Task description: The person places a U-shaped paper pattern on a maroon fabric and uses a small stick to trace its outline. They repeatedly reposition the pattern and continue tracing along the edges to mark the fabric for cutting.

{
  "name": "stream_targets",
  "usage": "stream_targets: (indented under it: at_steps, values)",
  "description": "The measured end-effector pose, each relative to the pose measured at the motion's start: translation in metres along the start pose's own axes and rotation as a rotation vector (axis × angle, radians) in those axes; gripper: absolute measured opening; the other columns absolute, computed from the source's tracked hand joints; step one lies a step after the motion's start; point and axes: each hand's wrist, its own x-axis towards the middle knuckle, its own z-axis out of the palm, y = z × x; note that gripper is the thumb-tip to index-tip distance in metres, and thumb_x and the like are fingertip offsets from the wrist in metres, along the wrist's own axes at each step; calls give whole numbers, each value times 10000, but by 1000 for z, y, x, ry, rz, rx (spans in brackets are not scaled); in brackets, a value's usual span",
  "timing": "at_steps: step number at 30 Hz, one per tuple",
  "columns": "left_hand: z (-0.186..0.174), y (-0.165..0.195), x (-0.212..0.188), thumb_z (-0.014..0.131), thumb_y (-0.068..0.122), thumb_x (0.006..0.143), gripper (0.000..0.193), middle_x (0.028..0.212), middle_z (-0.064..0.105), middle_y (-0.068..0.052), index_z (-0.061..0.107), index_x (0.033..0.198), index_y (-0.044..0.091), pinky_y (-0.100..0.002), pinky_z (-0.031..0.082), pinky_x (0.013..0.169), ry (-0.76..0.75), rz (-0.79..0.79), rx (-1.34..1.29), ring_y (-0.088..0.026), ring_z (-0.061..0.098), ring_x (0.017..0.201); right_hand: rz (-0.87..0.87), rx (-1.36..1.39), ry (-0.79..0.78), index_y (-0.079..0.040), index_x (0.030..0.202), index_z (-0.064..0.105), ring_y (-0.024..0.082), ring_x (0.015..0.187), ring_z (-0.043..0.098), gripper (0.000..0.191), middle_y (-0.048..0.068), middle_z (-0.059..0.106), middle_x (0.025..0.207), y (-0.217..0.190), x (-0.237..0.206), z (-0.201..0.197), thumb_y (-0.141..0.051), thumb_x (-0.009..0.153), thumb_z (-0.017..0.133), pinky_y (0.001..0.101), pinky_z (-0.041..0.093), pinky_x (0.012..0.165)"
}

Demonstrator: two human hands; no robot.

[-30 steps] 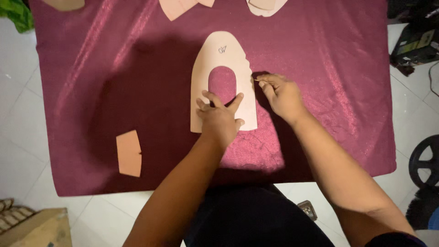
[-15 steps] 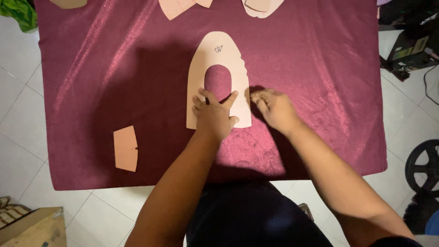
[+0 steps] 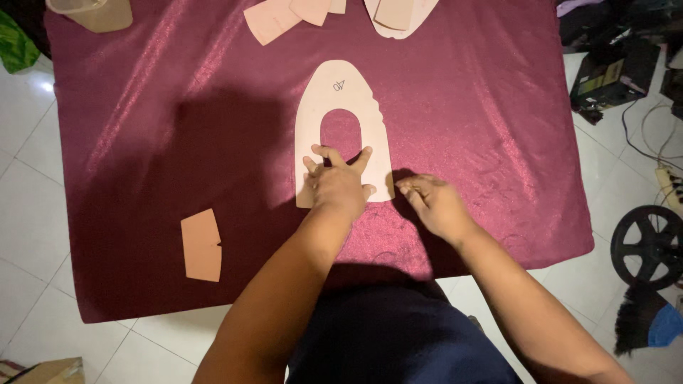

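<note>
On the maroon cloth [image 3: 142,128], the small tan piece [image 3: 201,245] lies far left. Our left hand [image 3: 340,183] still presses flat, fingers spread, on the arch-shaped pattern [image 3: 341,107] at centre. Our right hand [image 3: 434,205] has slid nearer along the pattern's right edge, fingers pinched; around what, we cannot tell.

The left hand [image 3: 338,183] presses flat on the arch-shaped paper pattern [image 3: 341,107]; the right hand [image 3: 434,205] rests on the maroon cloth [image 3: 178,128] just right.

Home craft workspace, maroon cloth [image 3: 462,92] on white tiled floor [image 3: 28,235], card pattern pieces [image 3: 284,18]
</note>
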Motion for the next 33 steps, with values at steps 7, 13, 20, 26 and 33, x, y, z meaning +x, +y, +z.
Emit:
stream_targets:
  at_steps: [7, 13, 20, 26, 33]
  values:
    - [11, -4, 12, 581, 454, 1017, 757, 1570, -93, -442, 94, 1589, 546, -541, 411, 1131, -24, -5, -1, -651, 270, 1414, 146, 128, -28, -7, 1082, 721, 287, 935, 760, 183, 148, 762, 1047, -5, -24, 1, -139, 970, 662, 357, 601, 835]
    - [13, -2, 27, 706, 163, 949, 955, 1549, -4, -443, 129, 1600, 557, -586, 269, 1211, -13, 32, 73, -565, 401, 1361, 40, 164, -76, -8, 1067, 730, 297, 936, 750, 167, 153, 756, 1035, -12, -12, 20, -121, 959, 670, 364, 597, 851]
    - [5, 2, 24, 629, 217, 1008, 827, 1587, 24, -490, 146, 1607, 520, -492, 529, 1071, -19, 50, -23, -580, 559, 1248, -27, 91, -64, -9, 1054, 730, 317, 975, 735, 151, 156, 758, 1055, 6, -8, 15, -97, 945, 673, 386, 581, 877]
    - [6, 5, 21, 694, 157, 959, 869, 1564, 98, -421, 221, 1589, 525, -554, 209, 1261, 38, 49, -4, -537, 450, 1347, -19, 181, -102, -17, 1067, 728, 290, 938, 749, 174, 140, 760, 1024, 7, -4, 22, -89, 931, 648, 369, 598, 852]
    - [9, 0, 26, 687, 217, 960, 859, 1516, 109, -485, 180, 1591, 501, -566, 214, 1227, 51, 80, 25, -547, 538, 1237, -67, 43, -101, -16, 1025, 716, 313, 947, 737, 121, 149, 749, 1044, 4, 2, 16, -84, 938, 667, 383, 595, 860]
